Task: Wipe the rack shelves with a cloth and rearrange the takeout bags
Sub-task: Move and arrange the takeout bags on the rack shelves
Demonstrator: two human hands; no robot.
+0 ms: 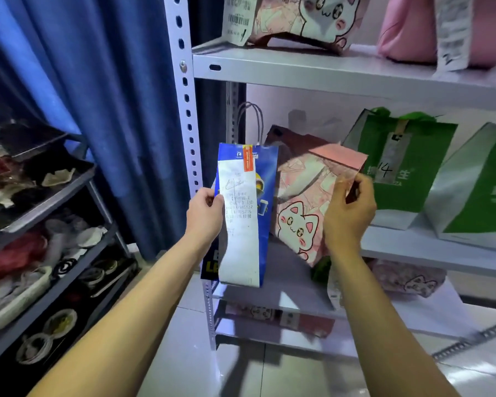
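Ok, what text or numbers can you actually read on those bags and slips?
"14": handwritten on the slip on the green bag.
Receipt on the blue bag: digits only, blurred.
Orange tag: too small.
Barcode label, upper shelf: unreadable.

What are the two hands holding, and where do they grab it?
Left hand grips the blue bag by its left edge. Right hand pinches the pink cat bag at its folded top corner.

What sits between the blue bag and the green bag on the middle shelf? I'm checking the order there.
In the head view, the pink cat bag sits between the blue bag and the green bag, held by the right hand.
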